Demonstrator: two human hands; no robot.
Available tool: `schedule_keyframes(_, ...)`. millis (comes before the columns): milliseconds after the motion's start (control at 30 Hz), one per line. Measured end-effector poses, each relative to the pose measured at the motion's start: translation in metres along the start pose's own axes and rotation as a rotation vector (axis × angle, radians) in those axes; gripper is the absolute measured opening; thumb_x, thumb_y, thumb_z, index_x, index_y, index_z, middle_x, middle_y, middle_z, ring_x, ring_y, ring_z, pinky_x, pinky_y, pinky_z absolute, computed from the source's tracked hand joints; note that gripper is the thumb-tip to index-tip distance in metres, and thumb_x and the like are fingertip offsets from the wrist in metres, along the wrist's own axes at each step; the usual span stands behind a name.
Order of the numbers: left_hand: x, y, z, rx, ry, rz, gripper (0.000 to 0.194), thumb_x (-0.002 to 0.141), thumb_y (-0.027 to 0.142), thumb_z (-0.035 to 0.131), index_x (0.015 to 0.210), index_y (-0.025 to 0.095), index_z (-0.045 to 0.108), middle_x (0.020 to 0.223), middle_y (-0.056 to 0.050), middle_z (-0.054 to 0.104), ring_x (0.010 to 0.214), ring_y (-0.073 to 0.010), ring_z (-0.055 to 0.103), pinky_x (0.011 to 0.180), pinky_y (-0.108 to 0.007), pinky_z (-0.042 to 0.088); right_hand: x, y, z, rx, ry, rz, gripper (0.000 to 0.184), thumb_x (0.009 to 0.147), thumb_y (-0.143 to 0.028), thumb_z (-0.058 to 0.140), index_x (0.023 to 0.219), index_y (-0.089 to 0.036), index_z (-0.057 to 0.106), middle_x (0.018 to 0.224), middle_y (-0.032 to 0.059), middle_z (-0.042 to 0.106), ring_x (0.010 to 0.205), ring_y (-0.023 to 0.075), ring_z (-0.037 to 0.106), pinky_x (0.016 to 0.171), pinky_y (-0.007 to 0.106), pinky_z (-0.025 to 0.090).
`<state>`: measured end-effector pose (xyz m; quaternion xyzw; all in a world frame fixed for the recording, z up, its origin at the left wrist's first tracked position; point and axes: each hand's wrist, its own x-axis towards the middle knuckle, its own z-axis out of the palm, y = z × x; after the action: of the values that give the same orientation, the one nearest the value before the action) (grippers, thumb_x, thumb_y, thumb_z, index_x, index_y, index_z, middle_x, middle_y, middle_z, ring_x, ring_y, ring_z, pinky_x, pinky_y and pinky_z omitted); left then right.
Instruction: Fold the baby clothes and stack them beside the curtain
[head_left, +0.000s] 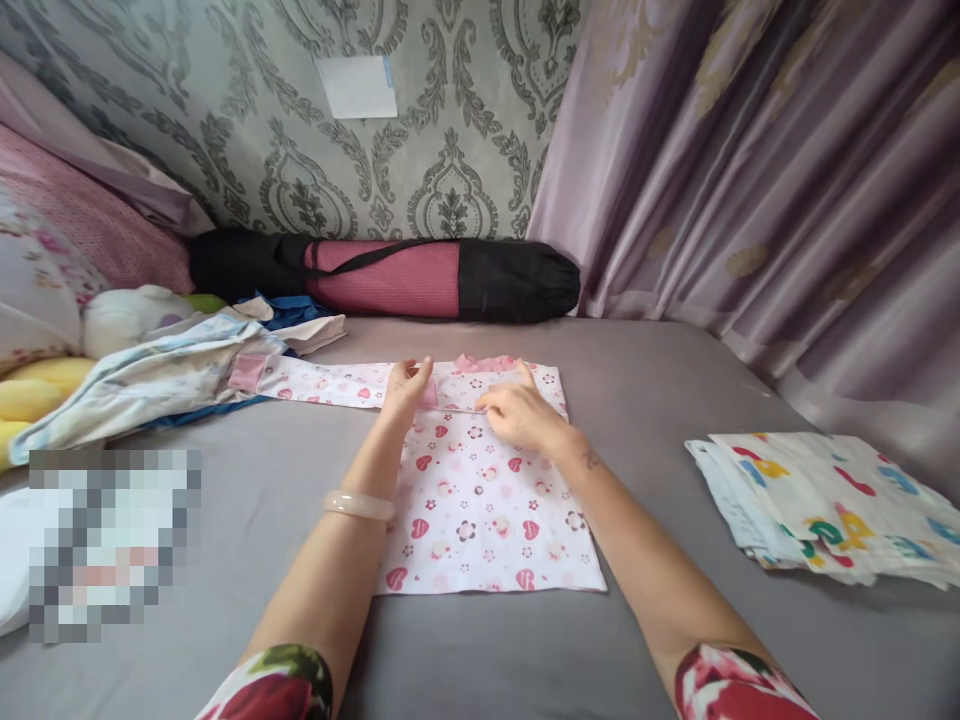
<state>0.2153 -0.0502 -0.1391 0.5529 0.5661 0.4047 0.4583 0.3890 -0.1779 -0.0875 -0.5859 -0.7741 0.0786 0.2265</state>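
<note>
A child's long-sleeved shirt (480, 500), white with pink hearts and small flowers, lies flat in front of me, its pink ruffled collar at the far side. One sleeve (330, 383) stretches out to the left and ends in a pink cuff. The other is folded across the upper body, its pink cuff beside my left hand (409, 385). That hand's fingers are curled in on the shirt at this cuff, partly hiding it. Over the folded sleeve, just below the collar, rests my right hand (521, 412), with one finger stretched out and the others bent.
Folded clothes (840, 500) with colourful prints lie at the right. Rumpled garments (172, 370) and plush toys (135, 315) are at the left, touching the outstretched sleeve. A black and pink long bag (390, 278) lies along the wall. Purple curtains (675, 180) hang at right.
</note>
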Motion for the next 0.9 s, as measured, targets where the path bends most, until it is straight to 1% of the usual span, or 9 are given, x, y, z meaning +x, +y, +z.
schedule_keyframes(67, -0.005, 0.004, -0.005, 0.186, 0.016, -0.038, 0.065, 0.07, 0.044, 0.071, 0.124, 0.014, 0.053, 0.11, -0.014, 0.065, 0.104, -0.0266, 0.063, 0.087, -0.034, 0.047, 0.0, 0.019, -0.01, -0.007, 0.106, 0.129, 0.035, 0.078, -0.006, 0.047, 0.088, -0.024, 0.075, 0.087, 0.0008, 0.076, 0.086, 0.0189, 0.067, 0.117, 0.054, 0.016)
schedule_keyframes(133, -0.01, 0.007, -0.008, 0.307, -0.023, -0.021, 0.073, 0.064, 0.033, 0.076, 0.13, 0.016, 0.051, 0.099, -0.01, 0.067, 0.093, -0.0255, 0.064, 0.08, -0.032, 0.048, -0.003, 0.041, -0.02, -0.001, 0.217, 0.27, 0.035, 0.078, -0.006, 0.049, 0.091, -0.024, 0.076, 0.088, 0.001, 0.076, 0.086, 0.0196, 0.068, 0.114, 0.051, 0.026)
schedule_keyframes(233, -0.012, 0.008, -0.008, 0.345, -0.113, 0.112, 0.076, 0.064, 0.019, 0.069, 0.137, 0.02, 0.05, 0.082, -0.003, 0.065, 0.076, -0.021, 0.062, 0.073, -0.03, 0.048, -0.01, 0.071, -0.03, 0.08, 0.374, 0.432, 0.033, 0.078, -0.006, 0.051, 0.091, -0.023, 0.076, 0.091, 0.0033, 0.076, 0.088, 0.0213, 0.068, 0.099, 0.041, 0.046)
schedule_keyframes(367, -0.008, 0.007, -0.002, 0.325, -0.068, 0.358, 0.061, 0.072, 0.015, 0.052, 0.133, 0.022, 0.058, 0.085, -0.004, 0.063, 0.079, -0.0206, 0.061, 0.083, -0.034, 0.049, -0.014, 0.094, -0.028, 0.121, 0.476, 0.548, 0.033, 0.081, -0.005, 0.049, 0.093, -0.021, 0.075, 0.096, 0.0049, 0.075, 0.098, 0.0222, 0.068, 0.096, 0.038, 0.048)
schedule_keyframes(433, -0.006, 0.006, 0.001, 0.346, 0.017, 0.425, 0.049, 0.075, 0.016, 0.048, 0.12, 0.019, 0.067, 0.094, -0.007, 0.062, 0.087, -0.0224, 0.061, 0.089, -0.036, 0.048, -0.014, 0.097, -0.023, 0.11, 0.444, 0.583, 0.035, 0.084, -0.006, 0.046, 0.101, -0.019, 0.073, 0.103, 0.0072, 0.074, 0.103, 0.0228, 0.067, 0.099, 0.039, 0.047)
schedule_keyframes(533, -0.001, 0.004, 0.001, 0.392, 0.058, 0.4, 0.04, 0.077, 0.017, 0.047, 0.108, 0.016, 0.072, 0.097, -0.01, 0.062, 0.091, -0.0242, 0.061, 0.092, -0.037, 0.047, -0.012, 0.095, -0.01, 0.05, 0.302, 0.57, 0.041, 0.089, -0.008, 0.04, 0.122, -0.012, 0.065, 0.125, 0.0149, 0.066, 0.119, 0.0249, 0.06, 0.106, 0.04, 0.042)
schedule_keyframes(700, 0.0, 0.0, -0.001, 0.428, 0.041, 0.355, 0.039, 0.075, 0.013, 0.047, 0.105, 0.015, 0.073, 0.097, -0.01, 0.063, 0.096, -0.0255, 0.06, 0.095, -0.038, 0.046, -0.01, 0.077, 0.018, -0.087, 0.096, 0.458, 0.05, 0.096, -0.021, 0.034, 0.143, -0.008, 0.045, 0.155, 0.0185, 0.035, 0.146, 0.0294, 0.026, 0.119, 0.053, 0.014)
schedule_keyframes(800, -0.004, 0.001, 0.001, 0.326, 0.1, 0.495, 0.04, 0.076, 0.011, 0.045, 0.104, 0.018, 0.073, 0.102, -0.009, 0.06, 0.1, -0.0232, 0.059, 0.097, -0.036, 0.046, -0.011, 0.065, 0.029, -0.151, 0.0, 0.461, 0.058, 0.1, -0.035, 0.029, 0.151, -0.008, 0.033, 0.16, 0.0167, 0.023, 0.149, 0.0286, 0.015, 0.12, 0.054, 0.004)
schedule_keyframes(900, -0.006, 0.002, 0.004, 0.223, 0.149, 0.654, 0.038, 0.077, 0.012, 0.043, 0.099, 0.019, 0.074, 0.101, -0.008, 0.057, 0.102, -0.0219, 0.058, 0.096, -0.035, 0.046, -0.011, 0.057, 0.032, -0.218, -0.075, 0.523, 0.067, 0.101, -0.044, 0.02, 0.154, -0.004, 0.023, 0.162, 0.0151, 0.015, 0.15, 0.026, 0.01, 0.121, 0.05, 0.002)
